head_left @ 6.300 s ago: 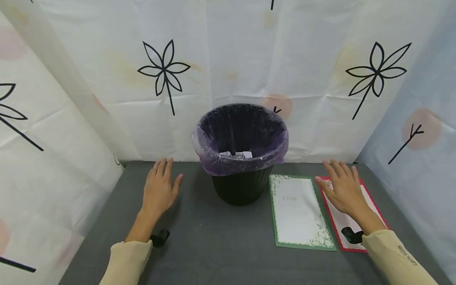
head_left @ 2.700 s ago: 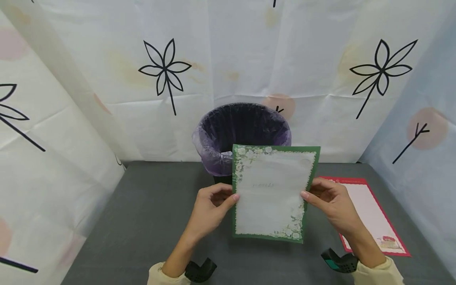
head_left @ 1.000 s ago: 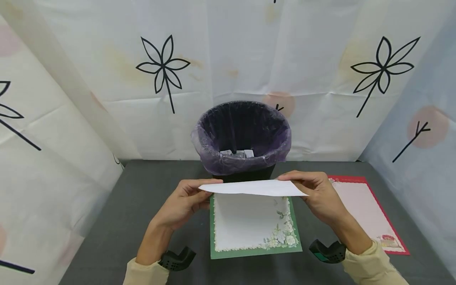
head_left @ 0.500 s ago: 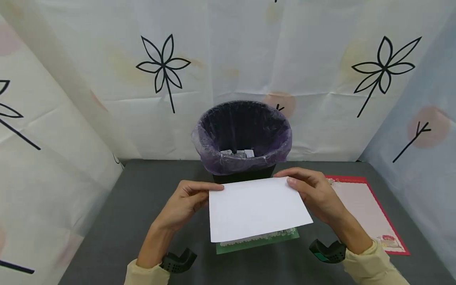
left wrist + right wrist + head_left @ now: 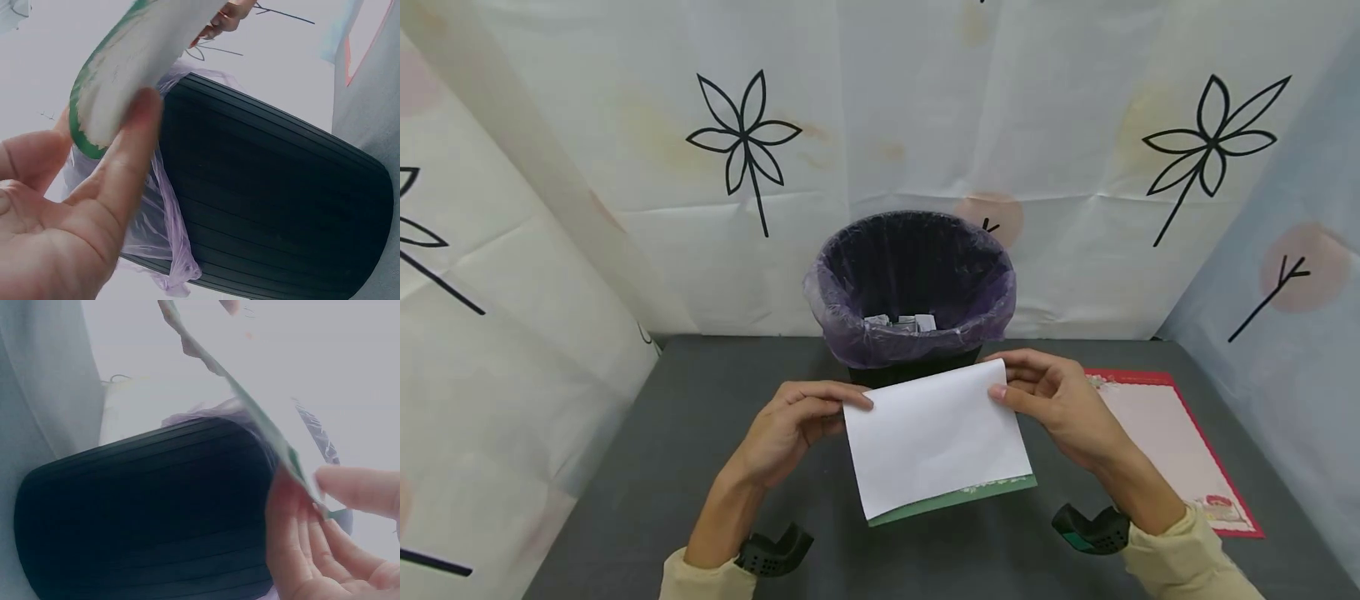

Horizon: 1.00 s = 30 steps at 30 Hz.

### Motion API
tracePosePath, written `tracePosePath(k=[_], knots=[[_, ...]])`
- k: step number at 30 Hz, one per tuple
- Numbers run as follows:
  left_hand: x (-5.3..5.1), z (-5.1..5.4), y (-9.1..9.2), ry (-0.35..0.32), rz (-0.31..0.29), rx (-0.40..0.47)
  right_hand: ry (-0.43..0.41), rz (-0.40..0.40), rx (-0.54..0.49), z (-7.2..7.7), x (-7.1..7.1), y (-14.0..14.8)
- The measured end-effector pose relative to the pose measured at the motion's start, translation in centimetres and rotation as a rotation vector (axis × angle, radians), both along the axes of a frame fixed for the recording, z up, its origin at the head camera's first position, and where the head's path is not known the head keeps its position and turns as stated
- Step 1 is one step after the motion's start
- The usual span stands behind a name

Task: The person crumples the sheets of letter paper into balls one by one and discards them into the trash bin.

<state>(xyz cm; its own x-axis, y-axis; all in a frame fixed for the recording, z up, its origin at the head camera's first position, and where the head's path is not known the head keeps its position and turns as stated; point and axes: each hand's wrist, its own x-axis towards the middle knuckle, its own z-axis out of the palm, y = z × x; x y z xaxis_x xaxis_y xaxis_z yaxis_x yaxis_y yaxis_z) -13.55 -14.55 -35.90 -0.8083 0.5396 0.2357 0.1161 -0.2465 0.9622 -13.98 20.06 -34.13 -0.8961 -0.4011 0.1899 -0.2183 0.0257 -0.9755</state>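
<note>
A green-bordered sheet of letter paper (image 5: 936,446) hangs in the air before the bin, its top half folded forward so the white back faces me. Along the bottom, a strip of the green border shows below the flap. My left hand (image 5: 786,429) pinches the left end of the fold, index finger on top. At the right end my right hand (image 5: 1063,408) pinches the paper between thumb and fingers. In the left wrist view the sheet (image 5: 119,87) bends in a rounded curve, not creased flat. The right wrist view shows its edge (image 5: 250,406) between thumb and fingers.
Behind the paper stands a black bin (image 5: 269,181) with a purple plastic liner (image 5: 850,329) and small white pieces (image 5: 917,323) inside. A red-bordered sheet (image 5: 1176,450) lies on the grey table (image 5: 722,367) at right, partly under my right forearm. Patterned cloth (image 5: 647,167) surrounds the table.
The green-bordered sheet was picked up from the table and turned. Its top half has since come down over the lower half, and both hands keep hold at the fold.
</note>
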Motion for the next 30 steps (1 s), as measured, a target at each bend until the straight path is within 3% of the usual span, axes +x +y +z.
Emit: tracePosePath(k=[4, 11, 15, 22, 27, 30], knots=[[0.3, 0.4, 0.7, 0.042, 0.045, -0.109, 0.038, -0.043, -0.011, 0.0, 0.3, -0.3], [1.2, 1.3, 2.4, 0.152, 0.182, -0.408, 0.092, -0.070, 0.045, 0.6, 0.9, -1.2], [1.4, 1.8, 3.6, 0.222, 0.200, -0.502, 0.109, -0.058, 0.101, 0.9, 1.3, -1.4], [1.4, 2.1, 5.3, 0.266, 0.153, -0.567, 0.202, -0.002, 0.129, 1.2, 1.9, -1.5], [1.4, 2.1, 5.7, 0.271, 0.154, -0.551, 0.280, -0.017, 0.165, 1.4, 2.0, -1.5], [1.4, 2.0, 5.7, 0.249, 0.156, -0.517, 0.280, -0.037, 0.191, 1.7, 2.1, -1.4]])
